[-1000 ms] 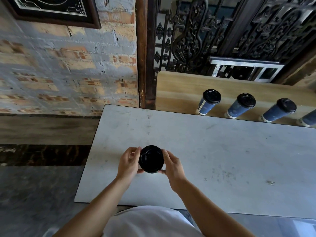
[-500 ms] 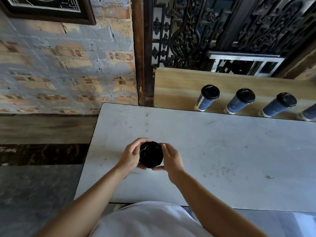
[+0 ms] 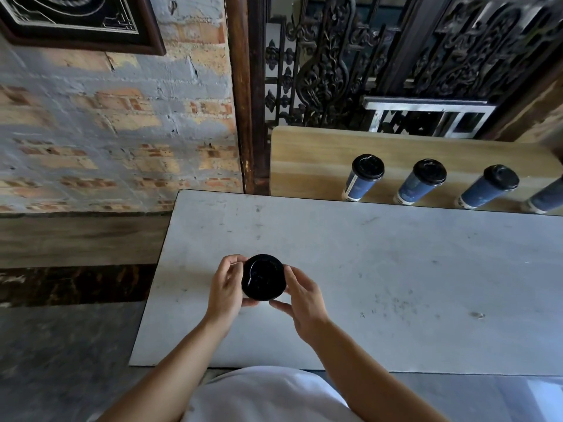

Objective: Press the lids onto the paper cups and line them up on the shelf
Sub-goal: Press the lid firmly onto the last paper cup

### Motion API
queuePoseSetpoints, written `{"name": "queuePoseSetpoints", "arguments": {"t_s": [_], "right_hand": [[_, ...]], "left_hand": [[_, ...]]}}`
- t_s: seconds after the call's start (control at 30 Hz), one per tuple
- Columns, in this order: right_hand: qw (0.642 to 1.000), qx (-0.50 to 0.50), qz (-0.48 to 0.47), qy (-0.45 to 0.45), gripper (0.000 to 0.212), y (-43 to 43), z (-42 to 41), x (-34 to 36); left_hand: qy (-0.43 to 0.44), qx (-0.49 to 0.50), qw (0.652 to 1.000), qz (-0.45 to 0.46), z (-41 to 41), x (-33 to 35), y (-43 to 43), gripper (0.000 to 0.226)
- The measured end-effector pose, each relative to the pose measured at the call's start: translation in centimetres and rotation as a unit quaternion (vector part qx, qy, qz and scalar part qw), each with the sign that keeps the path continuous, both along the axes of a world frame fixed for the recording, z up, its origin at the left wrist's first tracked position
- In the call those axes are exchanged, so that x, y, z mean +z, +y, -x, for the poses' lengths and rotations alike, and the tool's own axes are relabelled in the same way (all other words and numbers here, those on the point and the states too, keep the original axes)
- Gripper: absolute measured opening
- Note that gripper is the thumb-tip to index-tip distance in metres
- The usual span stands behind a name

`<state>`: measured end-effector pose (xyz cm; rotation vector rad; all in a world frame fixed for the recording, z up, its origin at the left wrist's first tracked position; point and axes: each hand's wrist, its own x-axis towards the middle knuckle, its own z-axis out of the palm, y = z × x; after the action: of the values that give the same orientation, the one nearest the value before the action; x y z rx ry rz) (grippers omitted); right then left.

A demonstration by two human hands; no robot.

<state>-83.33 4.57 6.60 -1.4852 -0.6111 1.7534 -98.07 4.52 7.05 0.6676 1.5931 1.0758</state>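
Note:
A paper cup with a black lid [image 3: 263,277] stands on the white table [image 3: 365,269], seen from straight above so only the lid shows. My left hand [image 3: 225,287] grips its left side. On the other side, my right hand [image 3: 300,295] has fingertips on the lid's rim and the thumb below it. On the wooden shelf [image 3: 310,159] behind the table, several blue lidded cups stand in a row: the first cup [image 3: 362,178], the second cup [image 3: 422,182], the third cup [image 3: 490,187], and one more cut off at the right edge.
A brick wall [image 3: 122,132] rises to the left of the shelf, with a dark wooden post [image 3: 243,95] beside it. Ornate ironwork [image 3: 350,62] stands behind the shelf. The table's left edge drops to a grey floor [image 3: 61,360].
Both hands stay on the lidded cup. My fingers have shifted around the lid's rim, and the cup sits slightly further from me than a second ago.

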Motion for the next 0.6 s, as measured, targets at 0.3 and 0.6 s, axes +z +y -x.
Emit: {"name": "queuePoseSetpoints", "arguments": {"t_s": [0.3,0.6], "right_hand": [[0.992,0.042,-0.035,-0.11,0.024,0.7,0.1,-0.1],[0.994,0.045,-0.022,-0.102,0.03,0.4,1.1,0.2]], "left_hand": [[0.025,-0.08,0.996,-0.037,1.4,-1.1,0.7,0.016],[0.084,-0.147,0.981,-0.091,1.5,-1.1,0.4,0.037]]}}
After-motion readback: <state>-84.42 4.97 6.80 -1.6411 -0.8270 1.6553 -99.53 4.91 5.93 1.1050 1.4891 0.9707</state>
